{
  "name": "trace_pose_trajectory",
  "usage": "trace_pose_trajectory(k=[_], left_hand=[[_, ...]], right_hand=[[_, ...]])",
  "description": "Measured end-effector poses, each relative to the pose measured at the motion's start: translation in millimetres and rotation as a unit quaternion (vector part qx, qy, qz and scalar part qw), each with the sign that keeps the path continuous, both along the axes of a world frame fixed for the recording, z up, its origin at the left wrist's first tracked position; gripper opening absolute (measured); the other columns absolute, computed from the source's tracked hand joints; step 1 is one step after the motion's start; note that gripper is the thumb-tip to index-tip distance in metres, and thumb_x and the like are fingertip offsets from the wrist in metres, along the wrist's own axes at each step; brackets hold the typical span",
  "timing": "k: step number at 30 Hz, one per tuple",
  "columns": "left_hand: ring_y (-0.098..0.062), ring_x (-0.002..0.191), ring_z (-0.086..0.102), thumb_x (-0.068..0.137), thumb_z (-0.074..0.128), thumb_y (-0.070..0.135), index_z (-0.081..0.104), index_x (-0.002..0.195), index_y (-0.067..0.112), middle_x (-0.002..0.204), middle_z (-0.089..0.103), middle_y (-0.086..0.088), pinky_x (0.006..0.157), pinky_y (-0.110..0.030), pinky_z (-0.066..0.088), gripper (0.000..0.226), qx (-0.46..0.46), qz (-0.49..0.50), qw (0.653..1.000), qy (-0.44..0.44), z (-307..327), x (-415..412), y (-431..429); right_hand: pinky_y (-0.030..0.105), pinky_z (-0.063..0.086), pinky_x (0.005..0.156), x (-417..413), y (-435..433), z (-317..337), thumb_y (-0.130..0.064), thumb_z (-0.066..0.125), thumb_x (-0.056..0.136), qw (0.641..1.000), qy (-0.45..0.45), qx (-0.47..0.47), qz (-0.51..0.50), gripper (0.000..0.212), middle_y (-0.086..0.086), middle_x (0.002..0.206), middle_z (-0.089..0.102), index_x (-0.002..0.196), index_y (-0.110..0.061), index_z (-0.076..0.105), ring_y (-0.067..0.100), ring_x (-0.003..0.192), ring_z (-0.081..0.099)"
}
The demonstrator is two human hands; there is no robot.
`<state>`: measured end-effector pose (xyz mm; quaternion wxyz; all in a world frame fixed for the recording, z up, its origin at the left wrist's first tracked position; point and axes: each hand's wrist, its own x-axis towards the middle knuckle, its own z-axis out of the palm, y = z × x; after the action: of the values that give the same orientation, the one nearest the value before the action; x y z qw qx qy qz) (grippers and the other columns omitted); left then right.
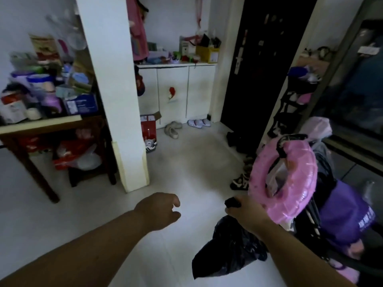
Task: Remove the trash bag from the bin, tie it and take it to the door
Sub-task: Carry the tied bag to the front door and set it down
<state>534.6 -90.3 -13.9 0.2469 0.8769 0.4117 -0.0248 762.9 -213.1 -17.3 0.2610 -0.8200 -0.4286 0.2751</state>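
A black trash bag hangs from my right hand, which is shut on its gathered top; a black tuft of the bag sticks out above my fingers. The bag hangs above the pale floor at the lower middle-right. My left hand is held out in front, holding nothing, fingers loosely curled and apart. The dark door with a pale handle stands ahead at the upper right. No bin is in view.
A pink swim ring hangs on a loaded stroller just right of my right hand. Shoes lie along the door side. A white pillar, a cluttered table and white cabinets stand left and ahead.
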Motion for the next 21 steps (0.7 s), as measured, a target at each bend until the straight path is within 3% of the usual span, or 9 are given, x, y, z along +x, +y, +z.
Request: trace_pose_trajectory(k=[2, 7, 12, 15, 17, 21], left_hand=[[-0.017, 0.113, 0.055, 0.084, 0.058, 0.038, 0.056, 0.119, 0.022, 0.123, 0.061, 0.0, 0.097, -0.031, 0.044, 0.038, 0.001, -0.023, 1.0, 0.009, 8, 21, 46], [-0.015, 0.111, 0.057, 0.083, 0.059, 0.04, 0.058, 0.118, 0.024, 0.121, 0.064, 0.002, 0.094, -0.026, 0.044, 0.038, 0.017, -0.052, 0.998, 0.002, 11, 85, 148], [-0.015, 0.11, 0.056, 0.084, 0.055, 0.042, 0.055, 0.119, 0.027, 0.12, 0.063, 0.004, 0.094, -0.031, 0.045, 0.039, 0.036, -0.101, 0.994, 0.036, -7, 160, 242], [-0.014, 0.111, 0.054, 0.084, 0.053, 0.043, 0.052, 0.121, 0.029, 0.121, 0.061, 0.003, 0.096, -0.032, 0.044, 0.04, 0.032, -0.096, 0.994, 0.041, -14, 214, 305], [-0.014, 0.112, 0.054, 0.085, 0.053, 0.043, 0.051, 0.122, 0.029, 0.122, 0.061, 0.002, 0.096, -0.031, 0.044, 0.04, 0.027, -0.09, 0.995, 0.036, -9, 251, 344], [-0.016, 0.112, 0.056, 0.085, 0.055, 0.041, 0.052, 0.121, 0.027, 0.123, 0.062, 0.0, 0.094, -0.029, 0.044, 0.039, 0.007, -0.077, 0.997, 0.02, 2, 327, 417]], right_hand=[[0.022, 0.038, 0.047, 16, 36, 5, -0.026, 0.063, 0.076, 1.0, -0.001, -0.004, -0.021, 0.008, -0.004, 0.067, 0.06, 0.078, -0.02, 0.059, 0.009, 0.059, 0.055], [0.031, 0.045, 0.062, 66, 127, 5, -0.027, 0.062, 0.078, 0.998, -0.025, -0.018, -0.046, 0.013, 0.005, 0.078, 0.065, 0.083, -0.015, 0.058, 0.022, 0.073, 0.06], [0.02, 0.034, 0.047, 138, 222, -7, -0.023, 0.055, 0.08, 0.996, -0.074, -0.037, -0.019, 0.01, -0.005, 0.063, 0.051, 0.074, -0.015, 0.053, 0.012, 0.059, 0.049], [0.018, 0.032, 0.045, 193, 285, -14, -0.025, 0.055, 0.082, 0.996, -0.074, -0.05, 0.004, 0.008, -0.008, 0.065, 0.049, 0.077, -0.02, 0.051, 0.011, 0.061, 0.049], [0.021, 0.034, 0.047, 228, 325, -11, -0.025, 0.053, 0.084, 0.996, -0.065, -0.063, 0.022, 0.008, -0.003, 0.07, 0.052, 0.08, -0.018, 0.051, 0.018, 0.069, 0.055], [0.027, 0.033, 0.057, 295, 403, 1, -0.014, 0.05, 0.084, 0.994, -0.07, -0.083, 0.028, 0.023, 0.029, 0.087, 0.061, 0.089, 0.008, 0.055, 0.04, 0.089, 0.062]])
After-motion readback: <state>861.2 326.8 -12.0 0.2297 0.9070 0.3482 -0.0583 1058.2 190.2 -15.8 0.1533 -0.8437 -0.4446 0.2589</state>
